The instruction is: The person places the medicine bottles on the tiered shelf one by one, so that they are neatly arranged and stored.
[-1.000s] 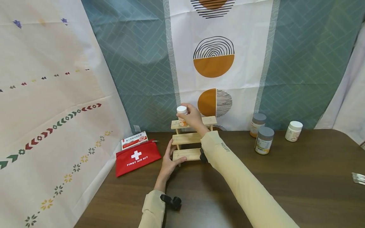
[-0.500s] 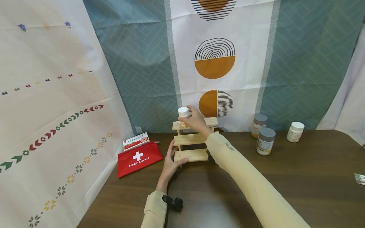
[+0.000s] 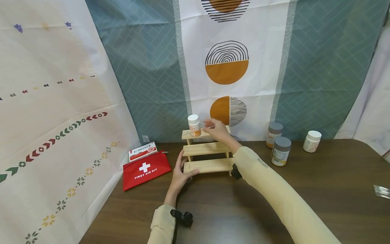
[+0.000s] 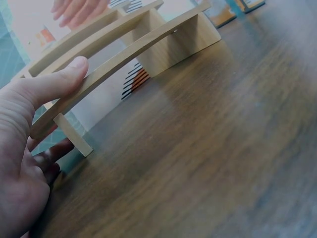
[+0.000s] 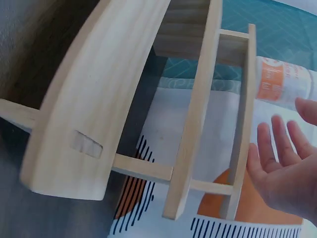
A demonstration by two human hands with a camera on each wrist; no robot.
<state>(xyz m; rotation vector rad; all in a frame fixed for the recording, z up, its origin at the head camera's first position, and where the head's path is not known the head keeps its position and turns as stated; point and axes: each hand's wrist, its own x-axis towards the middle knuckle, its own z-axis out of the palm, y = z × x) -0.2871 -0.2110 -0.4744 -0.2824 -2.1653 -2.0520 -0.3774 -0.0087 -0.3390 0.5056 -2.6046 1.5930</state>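
Observation:
A three-tier wooden shelf (image 3: 208,165) stands on the table, and my left hand (image 3: 179,175) grips its left end. In the left wrist view, the left thumb (image 4: 62,82) lies over the lowest tier while the other fingers reach behind and below. On the left of the top tier a white pill bottle (image 3: 194,126) with an orange label stands upright. Just right of the bottle, my right hand (image 3: 218,130) hovers over the top tier with nothing in it. The right wrist view has this hand's fingers (image 5: 283,144) loosely extended, apart from the bottle (image 5: 282,82).
Left of the shelf lie a red first aid pouch (image 3: 147,170) and a white-and-red medicine box (image 3: 142,151). To the right stand two grey-lidded jars, one front (image 3: 280,153) and one behind (image 3: 274,134), plus another white bottle (image 3: 312,141). A silver item (image 3: 381,191) lies at the right edge.
My right hand has let go of the pill bottle and moved right, leaving it standing on the top tier. The left hand keeps its grip on the shelf.

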